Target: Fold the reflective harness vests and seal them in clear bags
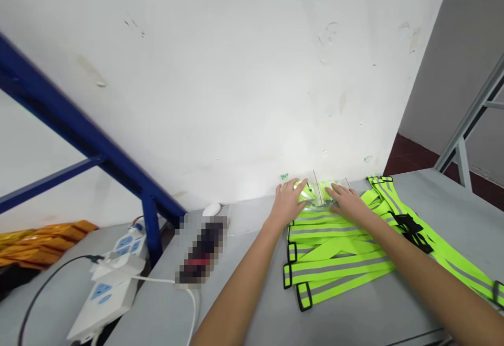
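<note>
Two clear zip bags with red seal lines lie side by side at the wall, with yellow-green reflective strap inside. My left hand (289,200) rests on the left end of the left bag (309,192), its fingers spread. On the right bag (326,184) lie the stretched fingers of my right hand (348,201), slightly blurred, the thumb lower down. Below both hands are several loose yellow-green reflective straps (334,271) with grey stripes and black buckles, in a layered pile. A black piece (411,230) sits on the straps right of my right forearm.
A white wall (236,99) rises behind the grey table (252,241). Left are a pixelated phone-like object (202,254), a white oval object (212,209), white power strips (114,285) with cables, a blue metal frame (79,125) and orange packets (51,241). A grey metal frame (464,141) stands right.
</note>
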Motion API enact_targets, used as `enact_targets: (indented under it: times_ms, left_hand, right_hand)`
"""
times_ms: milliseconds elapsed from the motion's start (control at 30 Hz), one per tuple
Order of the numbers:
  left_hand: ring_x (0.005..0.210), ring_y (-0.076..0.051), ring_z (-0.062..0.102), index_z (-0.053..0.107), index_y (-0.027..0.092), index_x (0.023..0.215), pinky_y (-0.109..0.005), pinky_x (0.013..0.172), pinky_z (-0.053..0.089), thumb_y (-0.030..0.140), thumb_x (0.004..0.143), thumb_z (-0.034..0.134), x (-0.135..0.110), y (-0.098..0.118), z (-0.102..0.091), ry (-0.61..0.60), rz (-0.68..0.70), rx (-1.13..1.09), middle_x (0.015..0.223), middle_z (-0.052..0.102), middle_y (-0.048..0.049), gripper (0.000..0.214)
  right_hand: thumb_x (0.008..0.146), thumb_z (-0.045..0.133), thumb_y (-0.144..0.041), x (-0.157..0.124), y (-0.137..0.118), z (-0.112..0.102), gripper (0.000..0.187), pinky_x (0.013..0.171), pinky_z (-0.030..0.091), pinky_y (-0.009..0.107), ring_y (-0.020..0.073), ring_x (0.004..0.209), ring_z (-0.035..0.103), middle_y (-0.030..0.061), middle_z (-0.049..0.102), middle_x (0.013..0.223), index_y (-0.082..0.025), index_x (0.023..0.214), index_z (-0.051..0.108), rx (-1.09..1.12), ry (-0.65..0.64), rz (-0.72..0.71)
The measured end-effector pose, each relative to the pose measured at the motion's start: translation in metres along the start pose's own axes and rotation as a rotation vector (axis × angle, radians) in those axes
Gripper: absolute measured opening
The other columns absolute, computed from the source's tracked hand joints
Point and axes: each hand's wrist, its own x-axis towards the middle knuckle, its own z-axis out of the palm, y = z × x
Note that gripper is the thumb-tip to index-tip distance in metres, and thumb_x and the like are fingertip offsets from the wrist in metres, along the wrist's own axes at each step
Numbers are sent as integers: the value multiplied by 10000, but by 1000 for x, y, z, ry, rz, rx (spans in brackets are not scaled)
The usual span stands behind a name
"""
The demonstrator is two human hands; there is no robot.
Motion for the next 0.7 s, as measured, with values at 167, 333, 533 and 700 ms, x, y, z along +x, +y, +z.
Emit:
enact_targets:
  times_ms: [167, 333, 533, 700]
  left_hand:
    - [1394, -295, 288, 318, 307, 1447, -551, 1074, 306, 199, 910, 451, -3, -2, 32, -88, 16, 96, 1535, 307, -97, 564]
    - [1442, -305, 183, 249, 287, 1482, -577, 1082, 287, 132, 917, 363, 0, 5, 50, -118, 68, 146, 1582, 182, -106, 597]
    - [1460, -326, 42, 177, 252, 1511, -660, 1103, 136, 338, 943, 336, 8, 22, 54, -219, 82, 98, 1596, 87, -101, 597]
    - [1463, -311, 26, 204, 205, 1502, -639, 1130, 83, 223, 886, 402, -6, 45, 38, -103, 113, 55, 1597, 95, -97, 648]
  right_hand:
    - [949, 379, -231, 4, 27, 9, 457, 1026, 387, 473, 267, 1319, 438, 91, 431, 1472, -253, 1399, 451, -36, -36, -13]
    - [947, 343, -210, -5, 57, 3, 476, 1043, 374, 499, 304, 1311, 442, 112, 425, 1472, -210, 1410, 451, -68, -55, 48]
    - [931, 376, -252, -6, 36, 8, 574, 1079, 250, 634, 372, 1421, 203, 150, 201, 1562, -160, 1491, 286, -71, -83, 131]
    - [976, 242, -479, -33, -9, 9, 621, 1138, 144, 594, 301, 1456, 87, 90, 114, 1584, -171, 1514, 209, 42, -32, 146]
